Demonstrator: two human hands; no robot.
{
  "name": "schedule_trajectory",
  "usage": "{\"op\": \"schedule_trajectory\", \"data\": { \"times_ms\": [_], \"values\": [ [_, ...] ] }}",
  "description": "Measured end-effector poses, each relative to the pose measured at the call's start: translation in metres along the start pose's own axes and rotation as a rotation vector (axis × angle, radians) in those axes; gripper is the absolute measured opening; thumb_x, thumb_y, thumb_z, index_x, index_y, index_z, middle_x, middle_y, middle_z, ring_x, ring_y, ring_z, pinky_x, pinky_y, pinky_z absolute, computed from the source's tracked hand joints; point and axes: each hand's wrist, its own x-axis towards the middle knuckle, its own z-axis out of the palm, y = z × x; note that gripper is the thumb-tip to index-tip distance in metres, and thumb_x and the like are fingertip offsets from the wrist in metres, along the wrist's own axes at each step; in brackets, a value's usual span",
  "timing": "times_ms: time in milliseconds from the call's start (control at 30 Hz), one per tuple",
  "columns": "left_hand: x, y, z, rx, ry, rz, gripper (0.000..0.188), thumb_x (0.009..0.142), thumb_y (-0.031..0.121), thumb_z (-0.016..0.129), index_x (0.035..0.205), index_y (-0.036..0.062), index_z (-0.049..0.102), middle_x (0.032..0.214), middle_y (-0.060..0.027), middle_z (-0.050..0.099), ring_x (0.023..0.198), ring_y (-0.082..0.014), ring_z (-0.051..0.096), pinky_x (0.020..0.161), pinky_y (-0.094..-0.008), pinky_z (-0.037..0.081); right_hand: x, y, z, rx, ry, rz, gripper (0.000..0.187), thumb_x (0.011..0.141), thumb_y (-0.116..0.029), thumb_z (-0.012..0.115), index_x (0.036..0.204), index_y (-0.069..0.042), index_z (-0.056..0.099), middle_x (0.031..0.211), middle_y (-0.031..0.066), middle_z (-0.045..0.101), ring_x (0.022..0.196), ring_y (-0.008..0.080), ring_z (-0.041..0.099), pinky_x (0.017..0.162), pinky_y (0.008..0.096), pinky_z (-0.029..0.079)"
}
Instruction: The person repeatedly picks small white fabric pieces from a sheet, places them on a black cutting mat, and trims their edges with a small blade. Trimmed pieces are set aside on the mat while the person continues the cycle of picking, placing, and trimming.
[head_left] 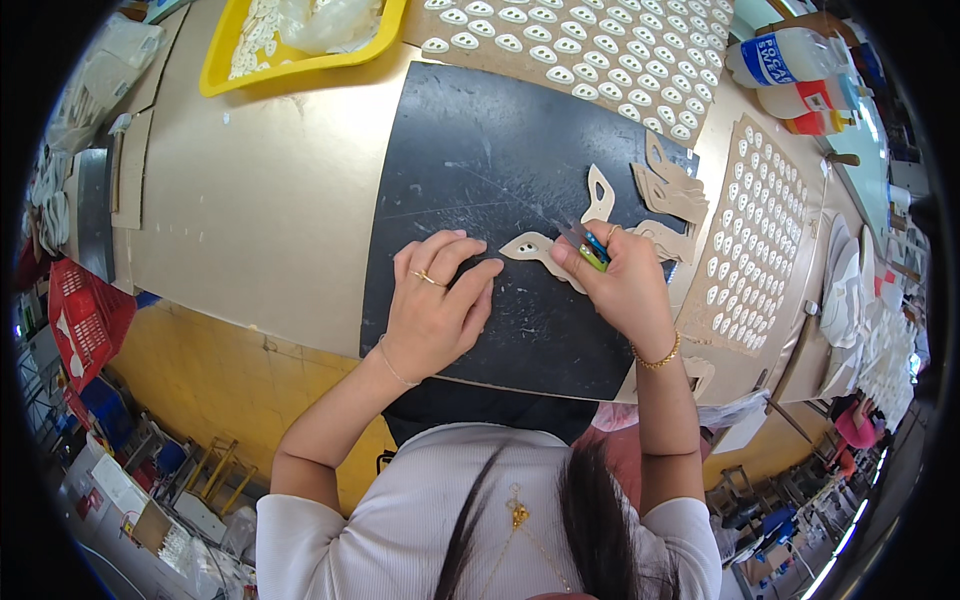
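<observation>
My right hand (pixel 628 278) is closed around a small pointed tool (pixel 592 255) with blue and green handles, possibly snips or tweezers. Under its tip lies a thin beige cutout piece (pixel 545 252), shaped like half a mask, on a black mat (pixel 450 160). At that piece's left end sits a small white oval part (pixel 527 248) with dark holes. My left hand (pixel 440 298) rests on the mat just left of the piece, fingers bent and apart, holding nothing. Another beige cutout with an eye-shaped hole (pixel 598 193) lies beyond my right hand, which partly covers the pieces.
More beige cutouts (pixel 672 192) are piled at the mat's right edge. Brown sheets carrying rows of white oval parts lie behind (pixel 590 45) and to the right (pixel 750 240). A yellow tray (pixel 395 35) stands back left. Bottles (pixel 790 58) lie back right.
</observation>
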Motion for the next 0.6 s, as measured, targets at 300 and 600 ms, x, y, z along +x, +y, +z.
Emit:
{"op": "schedule_trajectory", "data": {
  "times_ms": [300,600],
  "values": [
    [0.0,0.002,0.0,0.081,-0.07,0.011,0.045,0.078,0.009,0.075,0.122,0.0155,0.069,0.124,-0.0072,0.058,0.124,-0.0287,0.051,0.099,-0.0468,0.036,-0.001,0.003,0.004,-0.025,0.039,-0.057,0.041,0.089,-0.032,0.08,0.077,0.002,0.06,0.059,0.0136,0.051,0.052,0.0194,0.042,0.054,0.0341,0.038],
    [-0.001,0.003,-0.001,0.112,-0.096,0.013,0.049,0.077,0.01,0.076,0.125,0.017,0.071,0.126,-0.0072,0.058,0.125,-0.0285,0.049,0.1,-0.0464,0.035,0.001,-0.01,-0.003,-0.077,-0.044,0.025,0.03,0.087,-0.025,0.079,0.092,0.003,0.07,0.066,0.0201,0.064,0.061,0.0375,0.066,0.057,0.0392,0.05]
  ]
}}
